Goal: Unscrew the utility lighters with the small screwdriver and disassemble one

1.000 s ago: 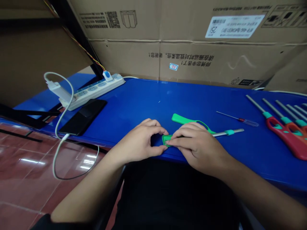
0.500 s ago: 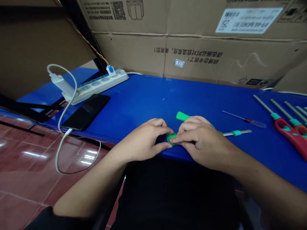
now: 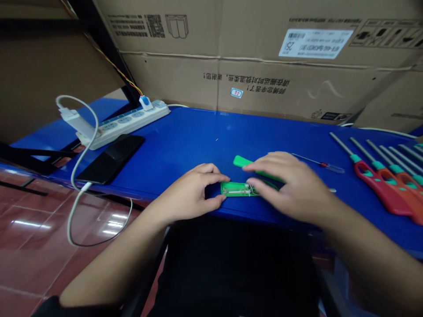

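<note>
My left hand (image 3: pixel 198 191) pinches the left end of an opened green lighter handle half (image 3: pixel 233 190) between thumb and fingertips, by the table's front edge. Inside this half, a pale narrow part and thin wire-like pieces show. Over its right end hovers my right hand (image 3: pixel 291 182), slightly blurred, thumb and fingers apart. Its thumb is close to the inner parts; whether it touches them I cannot tell. Behind lies the other green handle half (image 3: pixel 243 161), partly covered by my right fingers. Just the tip of a metal tube (image 3: pixel 332 190) shows past my right hand.
Several red and orange long lighters (image 3: pixel 380 187) lie at the right. A thin screwdriver (image 3: pixel 325 165) rests beyond my right hand. To the left are a black phone (image 3: pixel 112 158) on a white cable and a power strip (image 3: pixel 128 121). A cardboard box (image 3: pixel 211 79) stands behind the blue table (image 3: pixel 191 136).
My right hand has lifted off the handle half and spread its fingers, uncovering the inner parts. My left hand keeps its pinch. The view has swung slightly right.
</note>
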### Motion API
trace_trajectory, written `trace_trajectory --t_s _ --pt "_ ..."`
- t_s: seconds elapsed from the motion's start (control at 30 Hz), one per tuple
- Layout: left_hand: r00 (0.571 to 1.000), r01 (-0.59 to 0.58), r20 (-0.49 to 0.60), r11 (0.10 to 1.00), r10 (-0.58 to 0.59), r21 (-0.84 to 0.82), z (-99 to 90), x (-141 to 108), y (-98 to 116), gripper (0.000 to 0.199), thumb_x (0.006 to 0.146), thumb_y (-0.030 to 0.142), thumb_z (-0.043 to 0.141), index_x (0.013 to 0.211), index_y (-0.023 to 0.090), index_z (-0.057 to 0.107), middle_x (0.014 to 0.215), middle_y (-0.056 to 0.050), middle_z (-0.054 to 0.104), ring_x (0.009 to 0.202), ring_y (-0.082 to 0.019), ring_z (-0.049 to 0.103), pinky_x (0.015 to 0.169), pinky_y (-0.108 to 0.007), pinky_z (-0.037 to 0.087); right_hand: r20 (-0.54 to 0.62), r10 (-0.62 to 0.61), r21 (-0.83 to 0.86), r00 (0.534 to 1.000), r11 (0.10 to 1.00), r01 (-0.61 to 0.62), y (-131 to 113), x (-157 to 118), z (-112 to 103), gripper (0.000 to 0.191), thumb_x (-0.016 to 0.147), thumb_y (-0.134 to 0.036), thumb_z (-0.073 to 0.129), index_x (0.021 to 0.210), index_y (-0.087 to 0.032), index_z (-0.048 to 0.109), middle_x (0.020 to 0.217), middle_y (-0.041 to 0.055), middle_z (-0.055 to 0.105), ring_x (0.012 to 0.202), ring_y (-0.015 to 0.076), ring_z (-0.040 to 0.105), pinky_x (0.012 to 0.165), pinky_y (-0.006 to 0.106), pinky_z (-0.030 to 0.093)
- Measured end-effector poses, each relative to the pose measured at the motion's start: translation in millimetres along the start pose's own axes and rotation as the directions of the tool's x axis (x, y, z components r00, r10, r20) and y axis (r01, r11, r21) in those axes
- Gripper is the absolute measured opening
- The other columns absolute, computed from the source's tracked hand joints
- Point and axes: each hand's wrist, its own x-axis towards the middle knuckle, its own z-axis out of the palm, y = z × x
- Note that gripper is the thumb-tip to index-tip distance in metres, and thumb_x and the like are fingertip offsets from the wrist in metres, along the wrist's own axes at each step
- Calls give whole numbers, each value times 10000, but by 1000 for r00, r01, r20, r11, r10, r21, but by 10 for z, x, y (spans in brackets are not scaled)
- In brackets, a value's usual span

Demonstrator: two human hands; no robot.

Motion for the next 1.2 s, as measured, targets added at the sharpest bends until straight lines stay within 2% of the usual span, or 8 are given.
trace_trajectory --t_s 0.07,0.2,0.4,0.5,0.6,0.73,0.87,1.2 --pt "1000 10 7 1000 -10 13 -8 -8 -14 378 889 312 636 1259 239 662 1064 -47 626 1028 -196 605 920 -344 499 -34 142 -35 989 989 -143 208 26 -140 262 907 -393 580 1046 -242 742 1062 46 746 986 238 671 898 413 499" --pt "999 2 44 999 -4 53 -101 0 -9 419 892 344 635 1292 216 638 1118 -53 626 1020 -184 619 929 -330 507 208 322 -86 924 947 -311 566 83 -308 356 833 -518 619 1017 -250 765 1024 48 736 890 234 675 786 393 534" --pt "993 -101 -37 963 114 248 -344 434 17 415 919 425 591 1243 175 664 1077 -74 678 972 -196 649 887 -330 514 417 270 -190 868 960 -207 695 259 -241 476 740 -528 689 1108 -232 753 1085 69 722 919 242 660 760 361 519" --pt "986 -153 119 908 115 391 -359 799 7 442 889 424 619 1238 157 671 1154 -103 675 1044 -243 646 956 -381 490 407 276 -247 871 951 -186 681 364 -228 401 706 -438 702 1032 -212 759 998 68 736 861 241 663 741 356 506" --pt "975 -178 199 875 96 450 -353 997 22 523 839 447 678 1265 146 659 1208 -124 672 1106 -276 636 989 -398 470 371 181 -224 911 969 -102 602 397 -293 347 693 -377 697 979 -190 757 957 65 732 852 234 651 746 347 498" --pt "968 -200 220 896 119 396 -385 831 128 359 840 422 695 1110 191 743 1030 -69 731 932 -224 682 873 -344 504 328 23 -66 945 998 -1 414 298 -366 331 720 -369 703 988 -184 760 947 47 721 844 196 639 764 313 496" --pt "982 -166 134 940 131 297 -334 481 196 341 845 416 711 1103 195 748 1009 -62 733 886 -199 683 840 -333 522 326 -45 31 944 999 37 316 135 -318 358 768 -365 708 1071 -181 756 982 53 721 854 184 649 801 311 501" --pt "996 -56 81 978 41 200 -51 270 124 448 850 509 689 1178 206 720 1071 -69 708 985 -216 666 898 -368 527 286 88 97 954 988 -120 408 -356 -316 262 875 -347 655 1079 -223 763 1018 36 734 896 180 674 828 328 524"
